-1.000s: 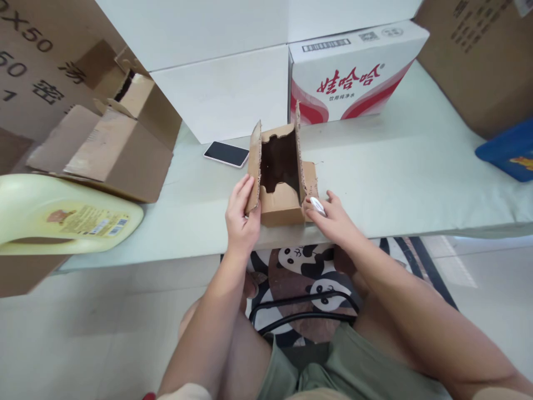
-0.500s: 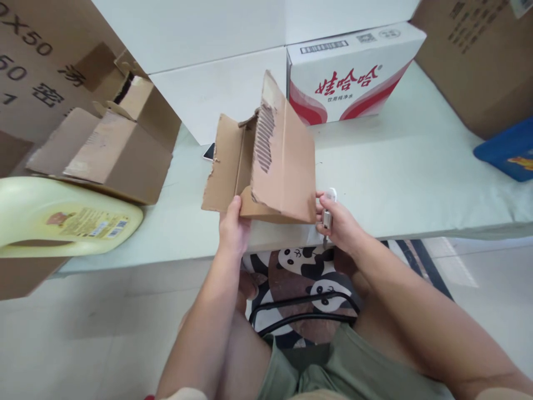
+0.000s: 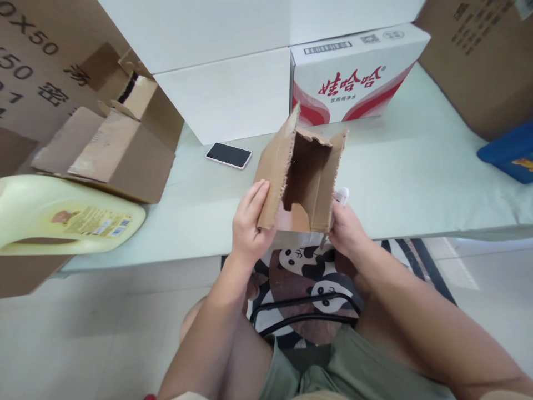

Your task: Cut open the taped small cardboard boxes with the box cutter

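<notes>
A small torn cardboard box [image 3: 306, 178] is held up above the front edge of the pale table [image 3: 416, 178], its open end turned toward me. My left hand [image 3: 250, 222] grips its left wall. My right hand [image 3: 345, 225] presses against its right wall and also holds a small white cutter [image 3: 341, 195], whose tip pokes out below the hand.
A black phone [image 3: 229, 155] lies on the table behind the box. A larger open cardboard box [image 3: 112, 144] and a yellow jug [image 3: 62, 214] are at left. White boxes [image 3: 229, 94] and a red-printed carton [image 3: 353, 78] stand behind. A blue item [image 3: 508, 150] is at right.
The small box has been turned over in both hands: a moment ago its outer side and a flap faced me, now its open inside does. The phone is uncovered again.
</notes>
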The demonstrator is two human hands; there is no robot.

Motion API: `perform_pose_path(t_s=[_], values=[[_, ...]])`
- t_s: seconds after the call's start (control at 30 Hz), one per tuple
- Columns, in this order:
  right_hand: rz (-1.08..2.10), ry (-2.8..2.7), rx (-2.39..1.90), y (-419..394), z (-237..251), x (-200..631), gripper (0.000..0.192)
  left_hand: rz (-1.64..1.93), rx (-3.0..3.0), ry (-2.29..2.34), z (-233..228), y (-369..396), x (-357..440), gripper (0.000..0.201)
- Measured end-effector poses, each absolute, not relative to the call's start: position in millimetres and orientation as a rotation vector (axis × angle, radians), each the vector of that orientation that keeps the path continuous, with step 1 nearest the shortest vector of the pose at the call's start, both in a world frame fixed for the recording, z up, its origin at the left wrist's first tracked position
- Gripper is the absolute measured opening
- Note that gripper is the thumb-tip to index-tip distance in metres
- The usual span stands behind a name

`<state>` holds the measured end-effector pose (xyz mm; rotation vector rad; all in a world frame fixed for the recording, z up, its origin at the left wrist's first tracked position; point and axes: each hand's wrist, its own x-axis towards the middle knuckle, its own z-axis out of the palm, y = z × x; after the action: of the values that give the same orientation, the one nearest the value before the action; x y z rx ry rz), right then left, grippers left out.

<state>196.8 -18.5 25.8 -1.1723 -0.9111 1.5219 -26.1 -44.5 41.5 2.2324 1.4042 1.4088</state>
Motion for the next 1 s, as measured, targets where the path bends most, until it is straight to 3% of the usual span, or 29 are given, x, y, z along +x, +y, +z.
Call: perform_pose_path(t_s=[0.2,0.4,0.6,0.8,1.0], values=[[1.586,-0.786,-1.125,-20,33,199,0.063,1.173,2.376,1.422,44,-52,-9,0.082],[1.48,-0.697,-1.261,-7,29,208,0.055,0.919,2.278,1.452,52,-50,-4,0.081],[1.26,-0.759,-1.376,9,29,224,0.036,1.261,1.532,1.549,31,-30,-26,0.061],[1.325,-0.838,-1.457,6,24,227,0.04,1.316,0.667,1.347,25,-20,-28,0.084],[1.307,-0.856,-1.36,11,16,223,0.038,1.334,0.601,1.145,26,-17,-34,0.047]])
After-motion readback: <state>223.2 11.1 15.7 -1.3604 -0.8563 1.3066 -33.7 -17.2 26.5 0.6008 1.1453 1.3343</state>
